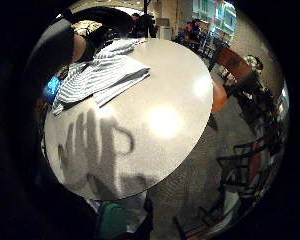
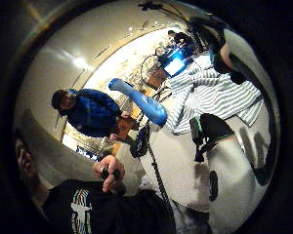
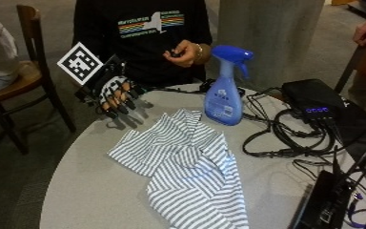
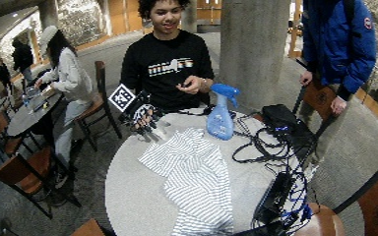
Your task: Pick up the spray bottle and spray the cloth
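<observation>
in the outside view the spray bottle (image 3: 225, 93) stands upright on the round grey table (image 3: 100, 186), pale blue and see-through with a label on its belly and a deeper blue trigger head. the gloved right hand (image 3: 114, 95) hovers above the table's edge, well apart from the bottle, its fingers (image 3: 121, 106) spread and pointing down, holding nothing. the striped cloth (image 3: 186, 169), white with thin dark lines, lies crumpled and slantwise on the table, below and between hand and bottle, touching neither. bare tabletop runs from under the hand along the near rim; beyond the bottle a black box (image 3: 316, 102) and a tangle of cables (image 3: 278, 136) fill that side. the wide outside view shows the same layout, the hand (image 4: 143, 117) over the rim and the bottle (image 4: 220, 118) by the far edge. the little finger side palm view has the hand's shadow (image 1: 92, 150) with splayed fingers on bare table (image 1: 160, 100), the cloth (image 1: 102, 72) beyond it. the thumb side palm view shows the bottle (image 2: 139, 101) at the cloth's (image 2: 215, 95) border.
</observation>
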Action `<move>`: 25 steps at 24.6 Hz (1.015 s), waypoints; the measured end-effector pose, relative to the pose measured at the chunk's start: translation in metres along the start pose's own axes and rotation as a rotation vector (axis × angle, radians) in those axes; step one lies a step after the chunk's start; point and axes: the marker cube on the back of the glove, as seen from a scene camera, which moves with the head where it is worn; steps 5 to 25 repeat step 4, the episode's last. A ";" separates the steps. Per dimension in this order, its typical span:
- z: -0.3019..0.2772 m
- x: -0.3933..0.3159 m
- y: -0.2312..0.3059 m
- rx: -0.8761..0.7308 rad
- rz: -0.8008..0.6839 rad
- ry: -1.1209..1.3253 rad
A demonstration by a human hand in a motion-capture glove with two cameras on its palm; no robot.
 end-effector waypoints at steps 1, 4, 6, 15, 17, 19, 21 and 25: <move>0.000 0.001 0.002 -0.015 -0.010 0.000; -0.001 0.001 0.004 -0.037 0.009 0.002; -0.001 0.001 0.004 -0.037 0.009 0.002; -0.001 0.001 0.004 -0.037 0.009 0.002; -0.001 0.001 0.004 -0.037 0.009 0.002; -0.001 0.001 0.004 -0.037 0.009 0.002; -0.001 0.001 0.004 -0.037 0.009 0.002; -0.001 0.001 0.004 -0.037 0.009 0.002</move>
